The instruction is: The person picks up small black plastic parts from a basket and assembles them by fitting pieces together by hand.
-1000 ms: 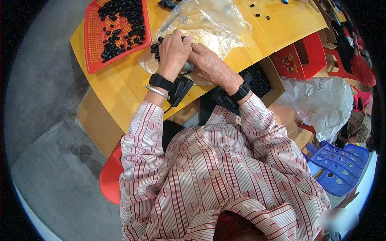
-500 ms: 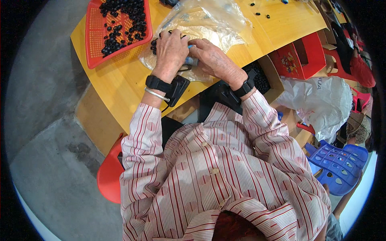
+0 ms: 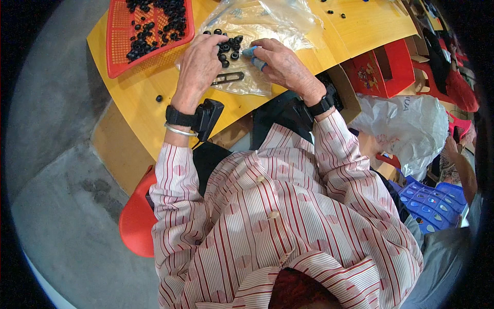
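Observation:
Several small black ring-shaped parts (image 3: 225,49) lie in a loose group on a clear plastic bag (image 3: 257,26) on the yellow table. My left hand (image 3: 199,64) rests at the group's left side, its fingers apart and reaching over the nearest parts. On the other side is my right hand (image 3: 282,66), its fingers bent but parted, with blue coverings on the thumb and a fingertip. I see nothing held between them. A flat black slotted piece (image 3: 228,78) lies just right of my left wrist, partly hidden by that hand.
A red plastic basket (image 3: 191,31) holding many black parts stands at the far left. One loose black part (image 3: 159,98) sits near the table's left edge, and others (image 3: 343,16) lie far right. Right of the table are a red box (image 3: 378,72) and a white bag (image 3: 406,126).
My hands were close together over the bag and have moved apart, uncovering the black parts and slotted piece. A loose black part now shows on the table at left. Someone's arm has come in at right.

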`<state>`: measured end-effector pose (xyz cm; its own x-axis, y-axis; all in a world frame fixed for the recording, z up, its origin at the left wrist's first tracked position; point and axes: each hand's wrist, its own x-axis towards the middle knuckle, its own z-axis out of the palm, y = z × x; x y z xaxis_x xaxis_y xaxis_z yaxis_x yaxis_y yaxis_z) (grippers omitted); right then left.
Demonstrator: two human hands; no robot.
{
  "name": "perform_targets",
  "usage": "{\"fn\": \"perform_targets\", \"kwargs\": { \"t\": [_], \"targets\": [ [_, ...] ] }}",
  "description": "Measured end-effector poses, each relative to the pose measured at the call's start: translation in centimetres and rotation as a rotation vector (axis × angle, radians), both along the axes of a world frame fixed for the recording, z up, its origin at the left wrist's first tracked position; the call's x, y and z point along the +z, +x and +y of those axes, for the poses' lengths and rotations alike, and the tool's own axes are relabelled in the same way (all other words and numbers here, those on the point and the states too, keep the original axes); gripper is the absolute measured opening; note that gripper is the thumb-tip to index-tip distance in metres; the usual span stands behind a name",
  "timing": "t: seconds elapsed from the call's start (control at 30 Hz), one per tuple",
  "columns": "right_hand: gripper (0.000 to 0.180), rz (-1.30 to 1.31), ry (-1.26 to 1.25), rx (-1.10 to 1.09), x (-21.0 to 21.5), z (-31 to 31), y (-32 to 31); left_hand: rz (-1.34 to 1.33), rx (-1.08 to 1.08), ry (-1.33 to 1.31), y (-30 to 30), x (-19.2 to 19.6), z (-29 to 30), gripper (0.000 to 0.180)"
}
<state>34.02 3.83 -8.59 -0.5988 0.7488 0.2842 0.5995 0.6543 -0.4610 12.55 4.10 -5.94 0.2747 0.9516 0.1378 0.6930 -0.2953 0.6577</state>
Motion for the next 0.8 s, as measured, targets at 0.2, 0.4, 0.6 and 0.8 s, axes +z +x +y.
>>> {"fn": "perform_targets", "kwargs": {
  "t": [0.2, 0.4, 0.6, 0.8],
  "targets": [
    [0.032, 0.047, -0.091, -0.040, 0.6, -0.2, 0.7, -0.077, 0.224, 0.134, -1.4, 1.2, -4.0, 0.016],
    [0.038, 0.107, -0.133, -0.016, 0.5, -0.7, 1.6, -0.014, 0.722, 0.218, -7.4, -3.6, -7.7, 0.019],
    [0.036, 0.121, -0.244, -0.134, 0.5, -0.9, 1.3, -0.016, 0.741, 0.116, -12.7, -4.7, -6.0, 0.029],
    [0.030, 0.088, -0.171, -0.106, -0.2, -1.1, 1.2, 0.151, 0.489, 0.174, -11.2, -5.0, -3.4, 0.032]
  ]
}}
